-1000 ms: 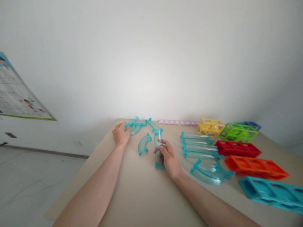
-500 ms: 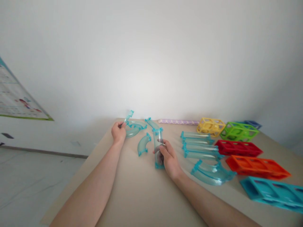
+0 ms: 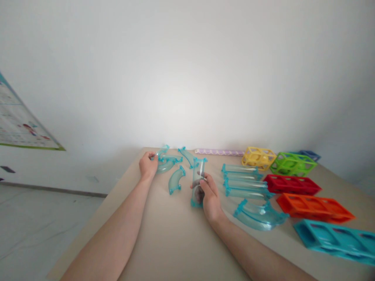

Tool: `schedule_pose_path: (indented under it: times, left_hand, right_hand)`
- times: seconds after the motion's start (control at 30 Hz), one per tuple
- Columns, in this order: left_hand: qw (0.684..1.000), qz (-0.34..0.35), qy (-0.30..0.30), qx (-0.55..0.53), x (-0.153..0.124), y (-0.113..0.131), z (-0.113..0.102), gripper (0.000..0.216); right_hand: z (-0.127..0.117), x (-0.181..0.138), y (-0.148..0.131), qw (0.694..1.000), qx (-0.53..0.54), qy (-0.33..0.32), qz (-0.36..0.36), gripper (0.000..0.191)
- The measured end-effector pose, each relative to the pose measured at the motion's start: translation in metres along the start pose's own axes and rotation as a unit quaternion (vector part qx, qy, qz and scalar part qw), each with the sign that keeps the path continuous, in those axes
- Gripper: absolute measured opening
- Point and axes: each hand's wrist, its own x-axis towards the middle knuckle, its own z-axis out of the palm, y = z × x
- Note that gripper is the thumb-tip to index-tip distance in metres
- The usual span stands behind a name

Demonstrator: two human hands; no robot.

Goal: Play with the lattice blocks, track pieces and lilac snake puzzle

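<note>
while the right hand (image 3: pixel 211 195) is wrapped around the straight clear tube (image 3: pixel 197 179) over the table (image 3: pixel 164 238), the left hand (image 3: pixel 148 166), pinching a small bluish piece (image 3: pixel 163 150), has lowered it toward the curved pieces (image 3: pixel 165 168), so both hands remain occupied; whether these pieces touch, one cannot tell.

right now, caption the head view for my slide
Left hand holding a translucent blue piece, right hand holding a straight one, at a beige table.

Right hand (image 3: pixel 212 198) grips clear-blue straight track (image 3: pixel 197 180) | left hand (image 3: pixel 148 166), its 10 o'clock, pinches tilted blue piece (image 3: pixel 163 150) | small curve (image 3: pixel 175 181) between hands | row of straight tracks (image 3: pixel 246 183), 2 o'clock | red block (image 3: pixel 293 185), 3 o'clock
</note>
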Motion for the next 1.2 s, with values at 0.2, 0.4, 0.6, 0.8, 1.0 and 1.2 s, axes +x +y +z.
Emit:
schedule_pose_path:
  times: [0.2,0.4,0.6,0.8,1.0,1.2]
  left_hand:
    - [0.961,0.129,-0.178,0.169,-0.023,0.082,0.012,0.034]
    - [0.943,0.062,-0.278,0.172,-0.042,0.133,0.069,0.020]
    - [0.961,-0.017,-0.268,0.073,-0.031,0.132,0.064,0.017]
    - [0.951,-0.040,-0.276,-0.135,-0.062,0.094,-0.003,0.020]
    - [0.820,-0.083,-0.339,-0.454,-0.099,0.074,-0.032,0.029]
    - [0.836,-0.069,-0.341,-0.425,-0.109,0.073,-0.019,0.025]
  right_hand:
    - [0.001,-0.002,0.002,1.000,0.020,0.008,-0.020,0.038]
    - [0.001,-0.004,-0.001,0.998,0.043,0.029,-0.017,0.038]
    - [-0.003,-0.004,0.003,0.996,0.034,0.045,-0.064,0.030]
    - [-0.003,-0.002,0.005,0.993,0.010,0.077,-0.092,0.031]
    - [0.000,-0.002,0.005,0.996,-0.039,-0.020,-0.075,0.031]
    - [-0.005,-0.001,0.002,0.984,-0.141,0.002,-0.107,0.031]
